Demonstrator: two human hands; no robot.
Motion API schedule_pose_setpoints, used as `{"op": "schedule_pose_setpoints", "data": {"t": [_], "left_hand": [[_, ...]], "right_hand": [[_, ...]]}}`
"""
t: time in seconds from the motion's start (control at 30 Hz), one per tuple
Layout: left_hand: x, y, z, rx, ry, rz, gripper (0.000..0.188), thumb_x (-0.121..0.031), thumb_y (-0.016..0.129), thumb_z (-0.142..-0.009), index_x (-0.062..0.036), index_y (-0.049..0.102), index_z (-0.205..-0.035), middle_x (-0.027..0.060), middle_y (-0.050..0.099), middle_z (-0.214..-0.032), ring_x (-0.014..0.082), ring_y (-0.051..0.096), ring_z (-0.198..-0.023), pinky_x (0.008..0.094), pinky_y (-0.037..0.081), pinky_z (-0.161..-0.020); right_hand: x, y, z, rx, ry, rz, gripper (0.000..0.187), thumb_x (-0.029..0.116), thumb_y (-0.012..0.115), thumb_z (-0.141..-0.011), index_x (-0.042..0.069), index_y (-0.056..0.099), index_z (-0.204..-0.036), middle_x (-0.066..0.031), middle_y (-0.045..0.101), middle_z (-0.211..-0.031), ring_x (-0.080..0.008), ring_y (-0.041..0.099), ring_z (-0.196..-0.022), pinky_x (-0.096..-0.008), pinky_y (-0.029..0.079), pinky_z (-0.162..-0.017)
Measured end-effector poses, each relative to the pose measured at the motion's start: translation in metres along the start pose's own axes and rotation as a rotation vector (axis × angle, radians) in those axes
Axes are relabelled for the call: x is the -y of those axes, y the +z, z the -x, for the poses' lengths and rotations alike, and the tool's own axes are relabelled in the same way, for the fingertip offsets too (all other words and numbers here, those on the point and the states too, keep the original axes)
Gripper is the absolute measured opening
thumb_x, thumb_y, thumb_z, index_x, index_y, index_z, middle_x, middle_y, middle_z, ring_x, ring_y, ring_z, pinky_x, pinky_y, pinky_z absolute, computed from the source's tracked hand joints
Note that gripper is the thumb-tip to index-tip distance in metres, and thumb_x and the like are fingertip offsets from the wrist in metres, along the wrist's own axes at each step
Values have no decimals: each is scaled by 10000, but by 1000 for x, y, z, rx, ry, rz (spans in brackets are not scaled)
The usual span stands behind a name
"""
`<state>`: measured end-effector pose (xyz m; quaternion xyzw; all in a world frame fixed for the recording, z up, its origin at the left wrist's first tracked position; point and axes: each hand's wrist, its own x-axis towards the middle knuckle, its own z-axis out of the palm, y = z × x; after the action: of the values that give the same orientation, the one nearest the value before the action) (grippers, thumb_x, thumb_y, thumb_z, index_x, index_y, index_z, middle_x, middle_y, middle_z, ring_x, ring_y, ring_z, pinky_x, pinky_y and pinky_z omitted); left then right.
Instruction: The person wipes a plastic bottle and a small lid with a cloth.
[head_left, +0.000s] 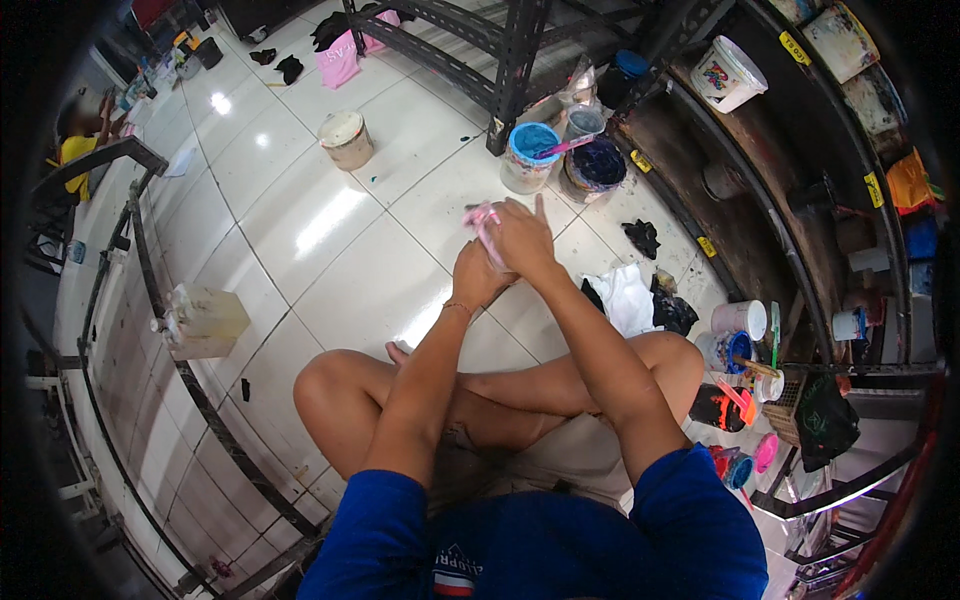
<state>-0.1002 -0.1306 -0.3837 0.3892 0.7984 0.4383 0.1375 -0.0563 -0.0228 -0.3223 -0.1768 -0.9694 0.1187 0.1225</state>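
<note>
Out in front of my crossed legs, both hands meet over the tiled floor around a crumpled pink-and-white piece; it could be cloth or plastic, I cannot tell which. My left hand is closed at its lower end. Over the upper part lies my right hand, fingers curled round it and one digit sticking out. Much of the piece is hidden by the hands. Just beyond stand a tub of light blue paint with a pink-handled tool across its rim, and a tub of dark blue paint.
A stained white bucket stands farther off. To the left is a jerrycan of yellowish liquid by a black metal frame. White cloth, black scraps and paint pots lie right, beside loaded shelves. Another person sits far left.
</note>
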Motion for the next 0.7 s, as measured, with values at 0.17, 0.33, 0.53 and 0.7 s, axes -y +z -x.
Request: {"op": "schedule_pose_setpoints", "data": {"t": [0.17,0.33,0.53,0.7], "left_hand": [[-4,-1,9,-41,-42,9,681,-330,869,-574,-14,563,-1094,198,654,-995,393,597,-950,454,485,-838],[-8,2,18,-69,-70,56,694,-331,885,-554,-24,559,-1084,183,651,-999,391,588,-959,452,479,-856],[-18,2,30,-161,-176,-35,761,-339,902,-536,-3,546,-1120,194,634,-1089,382,576,-1022,431,460,-911],[26,-26,20,-50,-71,110,750,-414,723,-791,55,461,-1314,248,517,-1321,402,524,-1154,442,411,-984]], "right_hand": [[-26,-17,12,-74,185,77,428,337,407,-999,6,675,-955,-175,684,-976,-330,654,-958,-552,368,-1024],[-19,-22,42,26,503,123,409,350,450,-979,8,673,-956,-167,698,-941,-334,681,-878,-478,482,-826],[-15,-44,61,249,608,-27,425,386,476,-956,27,616,-1133,-232,685,-1010,-399,668,-943,-498,499,-847],[-21,-51,52,58,510,-321,502,373,572,-911,31,547,-1278,-268,629,-1144,-429,624,-1031,-489,488,-879]]}}
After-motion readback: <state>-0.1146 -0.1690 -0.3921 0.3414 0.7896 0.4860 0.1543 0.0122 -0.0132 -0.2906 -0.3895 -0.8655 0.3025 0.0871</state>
